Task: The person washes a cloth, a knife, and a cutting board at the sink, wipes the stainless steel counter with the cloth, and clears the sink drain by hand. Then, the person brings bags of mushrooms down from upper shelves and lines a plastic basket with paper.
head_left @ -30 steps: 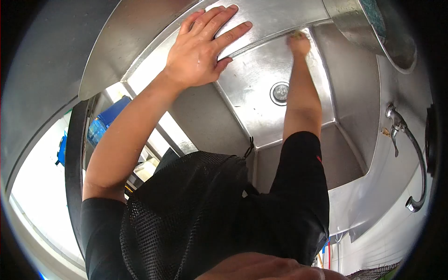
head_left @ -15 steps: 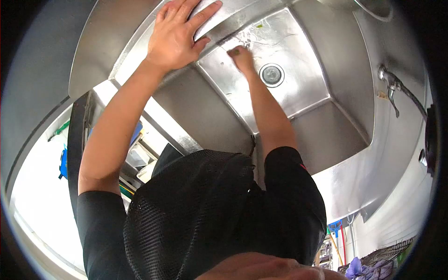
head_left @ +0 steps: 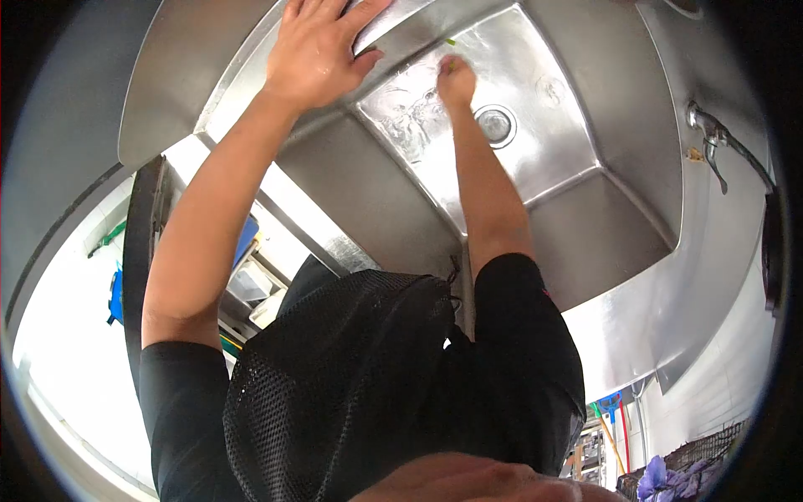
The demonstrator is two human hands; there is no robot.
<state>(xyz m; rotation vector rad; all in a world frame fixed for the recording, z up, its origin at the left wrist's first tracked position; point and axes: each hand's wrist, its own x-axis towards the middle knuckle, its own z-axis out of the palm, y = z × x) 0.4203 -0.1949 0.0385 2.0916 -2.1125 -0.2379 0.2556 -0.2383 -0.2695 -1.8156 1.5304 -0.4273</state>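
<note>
My left hand (head_left: 314, 54) lies with spread fingers on the metal rim at the sink's left side; its fingertips run past the top of the view. Deep in the steel sink (head_left: 535, 92), my right hand (head_left: 457, 81) is curled closed near the bottom, up and left of the round drain (head_left: 495, 125). Something small and greenish shows at its fingers, too small to name. A small green scrap (head_left: 450, 41) lies on the sink floor just beyond that hand. Water glistens on the floor to its left.
A metal faucet (head_left: 711, 138) is mounted at the right, over the sink's edge. Shelves with containers (head_left: 251, 283) show under the counter at the left. Lower right are a blue-headed tool (head_left: 610, 403), a black mesh basket (head_left: 698, 450) and something purple (head_left: 657, 479).
My right hand has moved from the sink's far right corner to the left, then slightly back right. The view has shifted, and water now spreads on the floor's left part.
</note>
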